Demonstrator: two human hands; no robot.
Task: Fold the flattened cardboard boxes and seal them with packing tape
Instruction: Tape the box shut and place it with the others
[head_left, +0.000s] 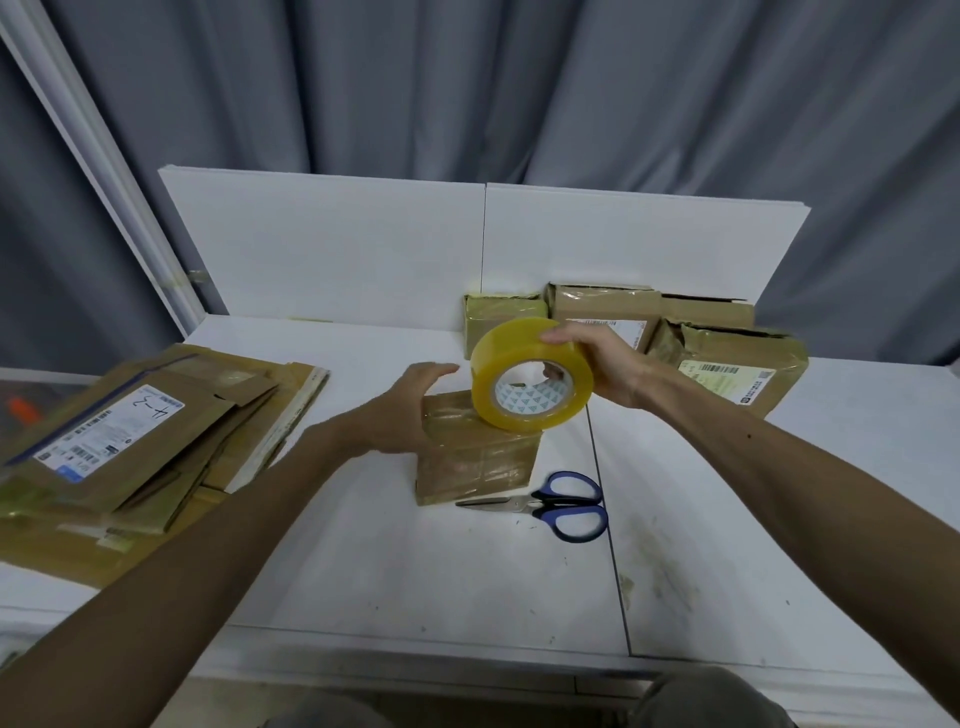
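Right hand (605, 364) gripping tape roll (530, 376); left hand (410, 410) open against sealed box (475, 452).

The tape roll (531, 375) is glossy, translucent yellow plastic film around a printed white paper core. The small box (475, 457) is brown cardboard under shiny, wrinkled tape. The flattened boxes (150, 447) are matt cardboard with white paper labels. The scissors (550, 505) have metal blades and smooth blue plastic handles. The table (467, 571) is matt white, scuffed. The curtain (467, 83) is grey cloth.
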